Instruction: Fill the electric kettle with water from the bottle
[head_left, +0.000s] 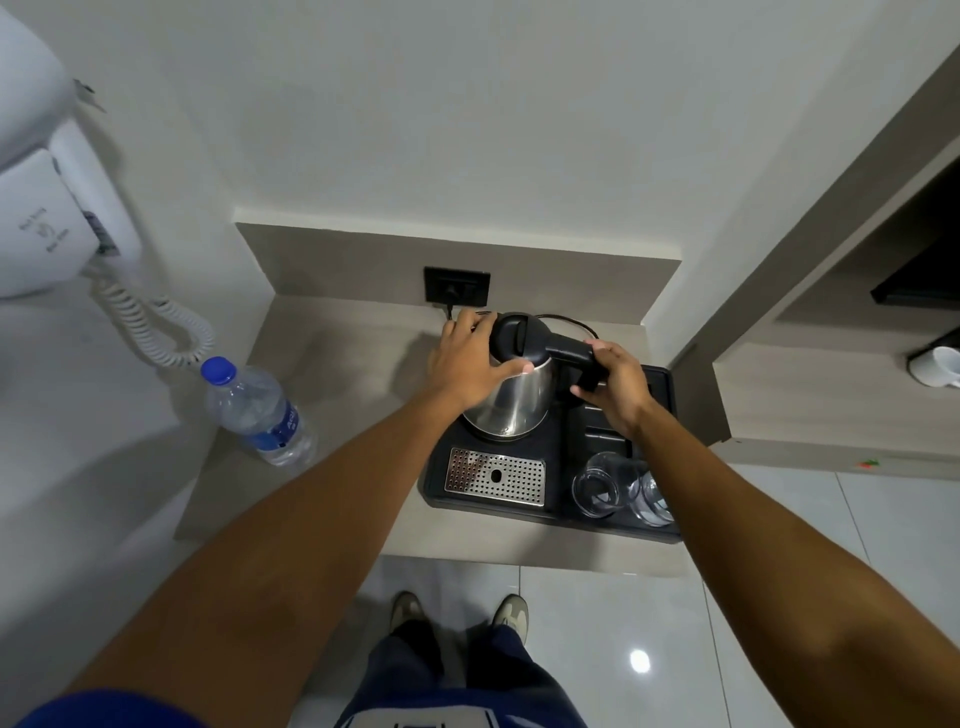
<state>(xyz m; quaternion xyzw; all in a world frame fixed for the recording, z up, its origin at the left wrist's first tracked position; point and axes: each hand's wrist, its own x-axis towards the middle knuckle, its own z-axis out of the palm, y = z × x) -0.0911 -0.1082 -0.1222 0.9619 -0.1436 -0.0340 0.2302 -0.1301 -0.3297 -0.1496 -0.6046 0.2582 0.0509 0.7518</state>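
Note:
A steel electric kettle (511, 402) with a black lid and black handle stands at the back of a black tray (436, 486) on the counter. My left hand (467, 364) wraps around the kettle's left side near the lid. My right hand (615, 387) grips the black handle on the kettle's right. The lid looks closed. A clear plastic water bottle (262, 413) with a blue cap and blue label stands upright on the counter's left side, apart from both hands.
Two clear glasses (605, 486) sit upside down at the tray's front right, beside a perforated metal drip plate (496, 477). A wall socket (457, 286) holds the kettle's cord. A wall hair dryer (52, 208) with a coiled cord hangs at left. A white cup (943, 366) stands far right.

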